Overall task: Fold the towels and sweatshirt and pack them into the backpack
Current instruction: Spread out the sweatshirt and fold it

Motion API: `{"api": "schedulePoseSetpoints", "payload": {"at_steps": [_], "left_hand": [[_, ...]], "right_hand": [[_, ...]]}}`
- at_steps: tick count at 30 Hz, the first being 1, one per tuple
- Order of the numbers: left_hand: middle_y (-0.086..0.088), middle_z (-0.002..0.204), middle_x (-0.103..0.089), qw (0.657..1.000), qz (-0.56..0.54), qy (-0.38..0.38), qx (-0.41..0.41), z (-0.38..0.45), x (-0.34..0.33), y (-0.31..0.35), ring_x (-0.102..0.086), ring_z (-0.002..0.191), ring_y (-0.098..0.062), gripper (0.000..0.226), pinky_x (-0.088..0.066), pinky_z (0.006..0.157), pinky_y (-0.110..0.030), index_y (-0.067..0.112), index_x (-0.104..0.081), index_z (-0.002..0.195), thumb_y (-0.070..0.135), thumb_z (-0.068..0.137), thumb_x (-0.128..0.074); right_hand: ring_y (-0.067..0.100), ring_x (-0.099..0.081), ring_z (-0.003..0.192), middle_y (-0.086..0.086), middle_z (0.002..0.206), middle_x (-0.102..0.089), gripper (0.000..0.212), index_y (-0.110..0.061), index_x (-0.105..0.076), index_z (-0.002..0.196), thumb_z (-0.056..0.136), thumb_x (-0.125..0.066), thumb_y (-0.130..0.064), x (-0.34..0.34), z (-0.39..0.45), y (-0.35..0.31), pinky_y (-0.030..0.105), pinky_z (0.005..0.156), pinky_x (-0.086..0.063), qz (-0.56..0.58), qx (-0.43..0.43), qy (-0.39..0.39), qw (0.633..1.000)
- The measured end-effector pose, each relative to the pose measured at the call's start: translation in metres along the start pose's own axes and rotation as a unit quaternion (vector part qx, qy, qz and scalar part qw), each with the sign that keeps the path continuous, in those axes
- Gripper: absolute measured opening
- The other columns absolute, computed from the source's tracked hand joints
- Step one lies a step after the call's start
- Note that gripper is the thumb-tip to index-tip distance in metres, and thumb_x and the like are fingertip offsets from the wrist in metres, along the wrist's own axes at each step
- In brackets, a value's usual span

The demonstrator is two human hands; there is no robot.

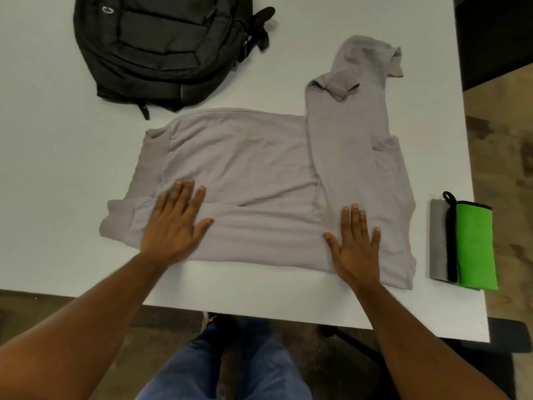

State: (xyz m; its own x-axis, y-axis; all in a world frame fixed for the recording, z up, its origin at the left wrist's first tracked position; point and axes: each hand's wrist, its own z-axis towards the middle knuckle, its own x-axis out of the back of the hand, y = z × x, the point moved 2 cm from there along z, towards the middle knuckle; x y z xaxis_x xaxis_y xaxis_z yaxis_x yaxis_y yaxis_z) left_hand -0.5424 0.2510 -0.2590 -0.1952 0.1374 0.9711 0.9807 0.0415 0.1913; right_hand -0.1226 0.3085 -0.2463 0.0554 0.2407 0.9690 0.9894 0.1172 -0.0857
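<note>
A pale grey cotton sweatshirt (245,168) lies spread in the middle of the white rectangular table (57,168), its lower part already folded up into a long band along the near edge. One sleeve runs from the body toward 1 o'clock, its cuff doubled back. The left hand (173,226) lies flat on the folded band at about 8 o'clock of the garment, fingers spread and straight, palm down, gripping nothing. The right hand (356,243) presses flat on the same band at about 5 o'clock, fingers extended and close together, also holding nothing. A black nylon backpack (161,47) rests at 11 o'clock, just beyond the sweatshirt and not touching it. At 3 o'clock, near the table's right edge, sits a folded stack of small towels (461,243): grey beneath, bright green with black trim on top, apart from the sweatshirt.
</note>
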Motion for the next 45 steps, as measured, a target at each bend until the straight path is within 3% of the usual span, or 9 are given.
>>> {"api": "schedulePoseSetpoints", "payload": {"at_steps": [7,16,19,21,23,27,32,40,45], "left_hand": [[-0.002,0.172,0.006,1.000,-0.007,-0.001,-0.003,-0.001,0.004,0.001,0.006,0.158,-0.020,0.077,-0.009,0.127,-0.051,0.024,-0.004,0.164,0.065,0.100,-0.019],[0.000,0.172,-0.007,0.997,-0.071,0.029,0.008,0.022,0.012,0.029,0.000,0.158,-0.014,0.066,-0.003,0.127,-0.050,0.022,-0.016,0.164,0.052,0.105,-0.022],[-0.006,0.162,-0.035,0.992,-0.094,0.071,0.033,0.030,0.014,0.029,-0.028,0.151,-0.024,0.055,-0.018,0.123,-0.049,0.017,-0.043,0.151,0.044,0.104,-0.032],[-0.014,0.140,-0.053,0.979,-0.138,0.125,0.078,0.045,0.022,0.037,-0.047,0.131,-0.034,0.040,-0.034,0.110,-0.052,0.010,-0.056,0.132,0.034,0.103,-0.042],[-0.018,0.127,-0.057,0.967,-0.171,0.155,0.111,0.069,0.030,0.054,-0.051,0.116,-0.038,0.030,-0.040,0.100,-0.051,0.007,-0.059,0.125,0.025,0.102,-0.051],[-0.011,0.127,-0.057,0.951,-0.248,0.167,0.076,0.133,0.043,0.110,-0.055,0.115,-0.028,0.031,-0.044,0.100,-0.042,0.011,-0.058,0.129,0.018,0.099,-0.058],[-0.008,0.124,-0.059,0.919,-0.373,0.118,0.056,0.224,0.053,0.183,-0.059,0.107,-0.018,0.033,-0.047,0.090,-0.024,0.009,-0.057,0.132,0.015,0.099,-0.056],[-0.008,0.145,-0.051,0.955,-0.285,0.044,-0.070,0.344,0.047,0.263,-0.049,0.132,-0.027,0.040,-0.040,0.110,-0.040,0.015,-0.059,0.135,0.026,0.096,-0.061],[-0.009,0.166,-0.025,0.982,-0.159,0.011,-0.100,0.388,0.043,0.281,-0.021,0.153,-0.031,0.042,-0.023,0.117,-0.054,0.025,-0.061,0.137,0.036,0.096,-0.059]], "right_hand": [[0.012,0.007,0.156,-0.004,0.171,0.007,0.080,-0.027,0.007,0.162,0.098,-0.004,-0.073,0.003,-0.001,0.016,0.055,0.125,-0.004,-0.006,0.004,0.009,1.000],[0.018,0.003,0.157,0.002,0.171,0.002,0.079,-0.021,0.001,0.163,0.101,-0.010,-0.069,0.001,0.009,0.018,0.055,0.126,-0.005,0.014,-0.028,0.048,0.998],[0.019,0.000,0.157,0.003,0.171,-0.002,0.079,-0.020,-0.002,0.163,0.101,-0.012,-0.068,-0.002,0.009,0.031,0.057,0.125,-0.009,0.011,-0.057,0.056,0.997],[0.021,-0.003,0.157,0.004,0.171,-0.005,0.077,-0.019,-0.005,0.163,0.102,-0.017,-0.065,-0.005,0.008,0.031,0.057,0.124,-0.011,0.004,-0.071,0.065,0.995],[0.021,-0.005,0.157,0.005,0.171,-0.007,0.076,-0.018,-0.008,0.163,0.103,-0.021,-0.062,-0.006,0.008,0.027,0.057,0.123,-0.013,0.004,-0.079,0.072,0.994],[0.021,-0.007,0.157,0.005,0.170,-0.009,0.075,-0.017,-0.010,0.163,0.104,-0.020,-0.062,-0.005,0.008,0.026,0.056,0.123,-0.015,0.008,-0.077,0.080,0.994],[0.020,-0.007,0.157,0.004,0.170,-0.010,0.074,-0.018,-0.010,0.163,0.104,-0.022,-0.060,-0.004,0.007,0.026,0.056,0.123,-0.016,0.021,-0.080,0.087,0.993],[0.020,-0.008,0.157,0.003,0.170,-0.010,0.074,-0.017,-0.014,0.163,0.103,-0.025,-0.059,-0.002,0.010,0.027,0.057,0.122,-0.019,0.023,-0.085,0.086,0.992],[0.021,-0.009,0.157,0.003,0.170,-0.011,0.075,-0.017,-0.018,0.162,0.102,-0.035,-0.058,-0.002,0.014,0.026,0.058,0.121,-0.020,0.022,-0.086,0.092,0.992]]}}
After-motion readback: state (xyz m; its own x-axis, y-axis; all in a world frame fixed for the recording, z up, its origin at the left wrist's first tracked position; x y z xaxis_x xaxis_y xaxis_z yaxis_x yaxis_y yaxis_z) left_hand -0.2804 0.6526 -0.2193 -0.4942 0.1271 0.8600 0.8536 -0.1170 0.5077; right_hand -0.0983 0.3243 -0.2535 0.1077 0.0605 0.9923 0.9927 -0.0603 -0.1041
